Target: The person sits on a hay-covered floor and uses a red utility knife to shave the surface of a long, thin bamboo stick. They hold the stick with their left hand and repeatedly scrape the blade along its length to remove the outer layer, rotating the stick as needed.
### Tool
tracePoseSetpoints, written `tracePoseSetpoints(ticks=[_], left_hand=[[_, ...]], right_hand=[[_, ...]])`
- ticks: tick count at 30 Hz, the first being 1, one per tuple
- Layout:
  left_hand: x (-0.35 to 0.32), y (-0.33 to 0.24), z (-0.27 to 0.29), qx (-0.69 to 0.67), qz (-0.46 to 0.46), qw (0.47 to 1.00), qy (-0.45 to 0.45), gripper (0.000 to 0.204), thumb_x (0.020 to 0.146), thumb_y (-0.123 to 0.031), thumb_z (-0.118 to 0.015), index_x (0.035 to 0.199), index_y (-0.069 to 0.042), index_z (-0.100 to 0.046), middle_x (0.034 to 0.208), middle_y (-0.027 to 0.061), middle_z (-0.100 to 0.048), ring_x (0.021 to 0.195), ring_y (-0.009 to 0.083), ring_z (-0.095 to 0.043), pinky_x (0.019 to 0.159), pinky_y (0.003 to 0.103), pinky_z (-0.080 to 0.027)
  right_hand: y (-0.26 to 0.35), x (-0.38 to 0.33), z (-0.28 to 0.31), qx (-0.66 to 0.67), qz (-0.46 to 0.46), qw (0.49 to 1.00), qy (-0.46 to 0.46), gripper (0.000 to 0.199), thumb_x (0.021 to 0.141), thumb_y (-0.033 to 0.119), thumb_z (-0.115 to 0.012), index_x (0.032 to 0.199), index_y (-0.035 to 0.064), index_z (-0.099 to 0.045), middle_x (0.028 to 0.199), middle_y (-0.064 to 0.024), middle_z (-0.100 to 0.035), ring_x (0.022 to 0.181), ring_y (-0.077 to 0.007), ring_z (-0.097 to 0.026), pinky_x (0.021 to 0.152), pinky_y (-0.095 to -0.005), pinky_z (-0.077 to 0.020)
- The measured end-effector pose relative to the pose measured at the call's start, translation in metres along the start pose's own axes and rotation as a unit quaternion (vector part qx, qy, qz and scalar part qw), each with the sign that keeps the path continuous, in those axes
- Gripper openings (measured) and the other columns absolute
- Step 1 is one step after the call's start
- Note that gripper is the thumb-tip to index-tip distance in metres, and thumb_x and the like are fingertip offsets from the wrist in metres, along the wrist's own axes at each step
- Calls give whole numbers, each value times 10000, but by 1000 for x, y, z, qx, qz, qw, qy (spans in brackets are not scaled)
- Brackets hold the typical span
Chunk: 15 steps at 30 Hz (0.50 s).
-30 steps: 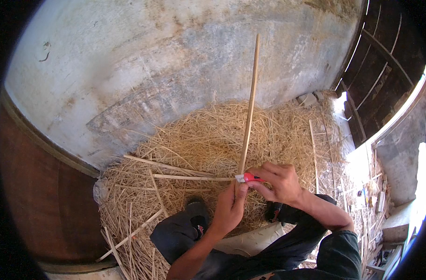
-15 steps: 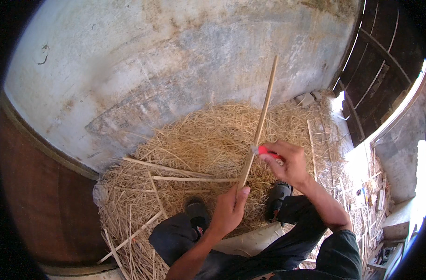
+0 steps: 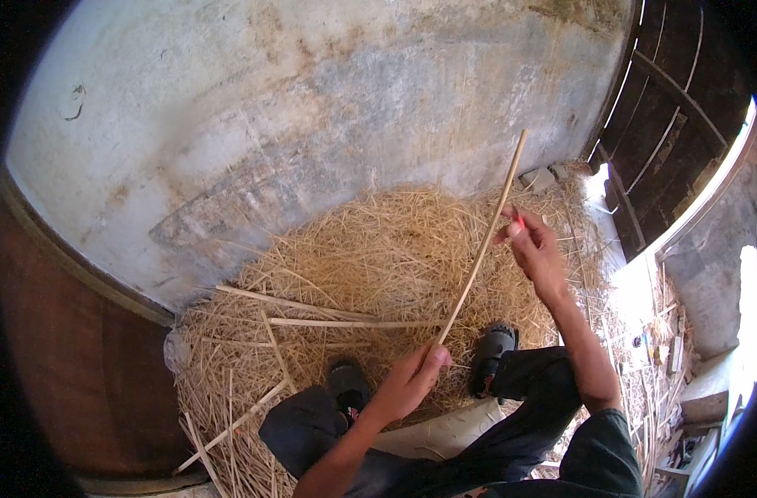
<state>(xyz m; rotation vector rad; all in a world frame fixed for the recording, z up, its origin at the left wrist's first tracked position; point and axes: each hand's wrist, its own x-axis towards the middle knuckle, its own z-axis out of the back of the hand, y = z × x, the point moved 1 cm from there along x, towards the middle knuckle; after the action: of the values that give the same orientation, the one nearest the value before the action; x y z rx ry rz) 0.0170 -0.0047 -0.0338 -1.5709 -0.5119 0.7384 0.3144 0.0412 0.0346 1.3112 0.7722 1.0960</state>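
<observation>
I pinch the near end of a long pale stick (image 3: 484,246) between the thumb and fingers of my left hand (image 3: 411,380). The stick slants up from there, its far tip leaning to the right in front of the stained wall (image 3: 312,124). My right hand (image 3: 537,253) is farther off, just beside the stick's far half, with the fingers curled round a small red tool (image 3: 518,222) — mostly hidden, so I cannot tell its shape, nor whether the fingertips touch the stick.

Beyond and below my hands spreads a thick bed of straw (image 3: 378,249). Several loose strips (image 3: 353,323) lie on it to the left, some crossing. My dark shoes (image 3: 494,353) rest on the straw, one on each side — nearest me, between my legs, is something pale (image 3: 449,433). A brown panel (image 3: 80,332) stands at the left, dark boards (image 3: 660,124) at the far right.
</observation>
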Motion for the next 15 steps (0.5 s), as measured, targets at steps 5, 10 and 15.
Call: tracePoseSetpoints(ticks=[5,10,15], left_hand=[[3,-20,0,-65,29,995,67,395,1180,-409,-345,1231,-88,-569,734,-45,-437,602,60,-403,546,250,-375],[6,-10,-1,-96,30,993,59,402,1179,-402,-351,1138,-72,-577,760,-46,-434,590,60,-412,532,247,-358],[8,-19,4,-156,60,984,55,419,1168,-449,-364,1069,-96,-567,770,-54,-427,584,46,-394,507,243,-349]], right_hand=[[9,-15,-23,39,-11,998,47,474,1016,238,-742,1412,18,-605,997,-56,-746,970,-110,-676,909,-287,-508],[13,-17,-27,48,-13,998,40,476,1019,234,-736,1425,18,-612,941,-25,-724,887,-92,-634,868,-265,-501],[16,-19,-19,8,-20,998,53,418,1053,229,-678,1413,22,-633,953,-34,-712,790,-89,-596,768,-257,-510]])
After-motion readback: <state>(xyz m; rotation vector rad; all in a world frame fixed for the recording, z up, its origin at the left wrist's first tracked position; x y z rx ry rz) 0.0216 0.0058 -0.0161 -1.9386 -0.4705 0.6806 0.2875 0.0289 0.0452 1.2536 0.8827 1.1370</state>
